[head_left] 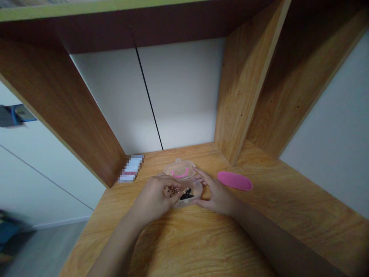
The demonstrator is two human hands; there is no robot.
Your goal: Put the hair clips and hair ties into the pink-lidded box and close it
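A small clear plastic box (198, 187) sits on the wooden desk with its hinged lid (179, 169) lifted back, a pink handle (180, 173) on the lid. Inside lie black pieces (186, 194) and some small shiny bits, too small to name. My left hand (157, 196) is over the box's left part, thumb and fingers pinched around thin reddish-brown looped pieces (173, 189). At the right end of the box, my right hand (217, 195) holds it between the thumb in front and the fingers behind. The left hand hides part of the box.
A pink oval lid-like piece (235, 181) lies to the right of the box. Toward the back left, a blurred-out flat item (131, 168) rests against the upright wooden panel (72, 100). Another wooden divider (242, 88) stands behind on the right, and a shelf (150, 30) hangs overhead.
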